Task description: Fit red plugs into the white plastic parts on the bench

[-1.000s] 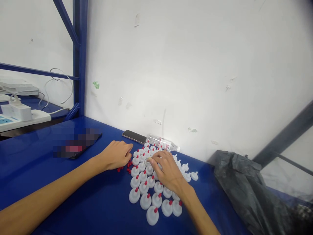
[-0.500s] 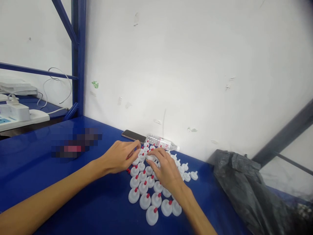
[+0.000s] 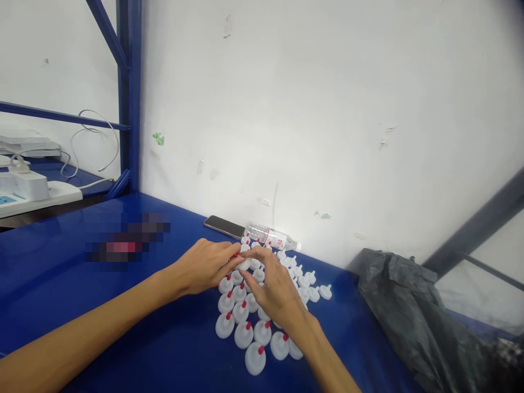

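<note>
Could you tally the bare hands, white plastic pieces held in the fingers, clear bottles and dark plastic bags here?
Bare left hand and bare right hand: 2
White round plastic piece, held: 1
Clear plastic bottle lying on its side: 1
Dark grey plastic bag: 1
Total: 5

Smooth, milky plastic in the white caps (image 3: 254, 361); red plastic or rubber, hard to tell which, in the small tips (image 3: 261, 350). Glossy, smooth blue finish on the bench (image 3: 164, 338); painted metal, by its look, in the post (image 3: 135, 98). Clear, shiny plastic in the bottle (image 3: 256, 233), dark glassy gloss on the phone (image 3: 225, 226). Thin, crinkled dark plastic in the bag (image 3: 401, 295). Matt white paint on the wall (image 3: 286, 109).
</note>
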Demonstrator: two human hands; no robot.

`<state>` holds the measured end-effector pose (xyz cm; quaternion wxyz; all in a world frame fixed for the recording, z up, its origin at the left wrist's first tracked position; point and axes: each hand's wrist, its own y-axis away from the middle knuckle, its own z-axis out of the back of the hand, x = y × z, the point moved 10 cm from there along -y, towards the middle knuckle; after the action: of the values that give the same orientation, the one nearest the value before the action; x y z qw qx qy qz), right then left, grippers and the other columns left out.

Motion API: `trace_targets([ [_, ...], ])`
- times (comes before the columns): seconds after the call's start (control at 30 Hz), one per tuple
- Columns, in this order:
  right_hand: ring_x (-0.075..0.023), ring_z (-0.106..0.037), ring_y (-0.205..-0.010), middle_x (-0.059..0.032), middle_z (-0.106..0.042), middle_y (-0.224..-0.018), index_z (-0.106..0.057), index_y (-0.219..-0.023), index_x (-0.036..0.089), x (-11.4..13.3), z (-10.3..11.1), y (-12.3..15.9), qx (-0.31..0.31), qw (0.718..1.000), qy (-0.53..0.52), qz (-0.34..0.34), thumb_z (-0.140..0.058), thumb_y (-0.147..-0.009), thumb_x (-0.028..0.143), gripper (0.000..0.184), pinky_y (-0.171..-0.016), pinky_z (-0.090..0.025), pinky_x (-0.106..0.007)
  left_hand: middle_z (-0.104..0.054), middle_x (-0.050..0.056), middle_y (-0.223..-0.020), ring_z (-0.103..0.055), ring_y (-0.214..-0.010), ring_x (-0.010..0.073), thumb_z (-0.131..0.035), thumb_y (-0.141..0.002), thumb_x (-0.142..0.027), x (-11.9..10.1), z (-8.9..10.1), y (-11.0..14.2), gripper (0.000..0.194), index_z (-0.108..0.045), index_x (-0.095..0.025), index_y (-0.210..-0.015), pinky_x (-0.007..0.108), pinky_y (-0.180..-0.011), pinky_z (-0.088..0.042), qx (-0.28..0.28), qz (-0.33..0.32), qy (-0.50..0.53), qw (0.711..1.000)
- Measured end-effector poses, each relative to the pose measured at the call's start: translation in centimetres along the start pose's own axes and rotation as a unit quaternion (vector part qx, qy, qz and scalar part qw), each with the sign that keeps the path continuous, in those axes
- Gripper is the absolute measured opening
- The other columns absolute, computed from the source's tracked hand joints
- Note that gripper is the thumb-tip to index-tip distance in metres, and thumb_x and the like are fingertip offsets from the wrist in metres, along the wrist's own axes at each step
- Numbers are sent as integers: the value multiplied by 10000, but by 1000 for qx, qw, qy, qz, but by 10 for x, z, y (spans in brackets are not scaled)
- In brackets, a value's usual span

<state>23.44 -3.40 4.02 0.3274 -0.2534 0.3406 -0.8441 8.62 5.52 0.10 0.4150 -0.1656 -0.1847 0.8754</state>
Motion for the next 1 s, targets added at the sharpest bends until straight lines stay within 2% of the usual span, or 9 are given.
trace_targets([
  [0.17, -335, -971, -1283, -68, -942, -1416, -729, -1527, 389, -7, -6, -3, 29, 998, -35, -32, -786, -1185, 198, 396, -1143, -850, -529, -589, -25, -701, -598, -641, 255, -384, -1310, -488, -5, 8, -5, 482, -541, -316, -888, 412, -701, -369, -34, -3, 141, 989],
  [0.33, -349, -946, -1341, -85, -959, -1371, -800, -1422, 361, -16, 2, -10, 12, 1000, -18, -18, -713, -1220, 176, 286, -1249, -792, -553, -383, -57, -671, -403, -628, 197, -338, -1249, -627, 18, 39, -5, 565, -314, -329, -771, 366, -652, -389, -108, 144, 219, 959],
  [0.43, -352, -956, -1228, -73, -956, -1259, -834, -1280, 327, -37, 14, -9, -5, 999, 5, -46, -712, -1212, 196, 192, -1198, -801, -548, -310, -48, -675, -340, -631, 207, -123, -1275, -507, 42, 62, 0, 539, -237, -346, -773, 367, -651, -353, -140, 203, 179, 952],
  [0.47, -352, -956, -1201, -77, -951, -1252, -840, -1257, 316, -44, 19, -8, -12, 998, 11, -60, -720, -1216, 214, 162, -1154, -811, -535, -316, -40, -682, -360, -656, 217, -135, -1272, -455, 50, 68, 2, 526, -235, -345, -768, 375, -686, -336, -145, 219, 154, 952],
  [0.53, -350, -950, -1191, -95, -937, -1285, -861, -1266, 297, -54, 23, -6, -18, 996, 18, -82, -721, -1237, 254, 150, -1090, -818, -513, -409, -27, -671, -417, -673, 234, -358, -1226, -383, 60, 68, 1, 482, -323, -335, -748, 396, -733, -293, -117, 230, 105, 960],
  [0.67, -345, -941, -1261, -121, -922, -1413, -924, -1365, 292, -55, 5, -2, 39, 994, 21, -99, -693, -1260, 279, 254, -1108, -804, -509, -646, 24, -719, -583, -696, 283, -660, -1061, -231, 61, 40, -3, 386, -456, -319, -745, 417, -745, -245, 2, 228, 26, 973],
  [0.8, -340, -930, -1328, -103, -964, -1408, -957, -1352, 306, -52, -17, 3, 110, 988, 27, -102, -678, -1277, 257, 293, -1248, -745, -540, -850, 93, -922, -801, -912, 366, -684, -1050, -176, 53, 21, -2, 311, -546, -307, -804, 411, -779, -353, 83, 214, -29, 973],
  [0.9, -330, -930, -1310, -69, -992, -1336, -962, -1291, 323, -55, -21, 5, 131, 985, 34, -107, -669, -1294, 263, 299, -1277, -708, -541, -908, 127, -1043, -857, -1030, 398, -662, -1080, -162, 52, 19, 0, 257, -611, -296, -867, 418, -795, -380, 113, 208, -58, 970],
  [1.0, -360, -911, -1353, -109, -983, -1392, -943, -1359, 296, -64, -17, 7, 126, 982, 54, -130, -637, -1319, 309, 309, -1289, -682, -585, -928, 140, -1078, -875, -1054, 407, -665, -1092, -154, 54, 18, 1, 249, -622, -288, -887, 422, -776, -351, 129, 205, -71, 968],
])
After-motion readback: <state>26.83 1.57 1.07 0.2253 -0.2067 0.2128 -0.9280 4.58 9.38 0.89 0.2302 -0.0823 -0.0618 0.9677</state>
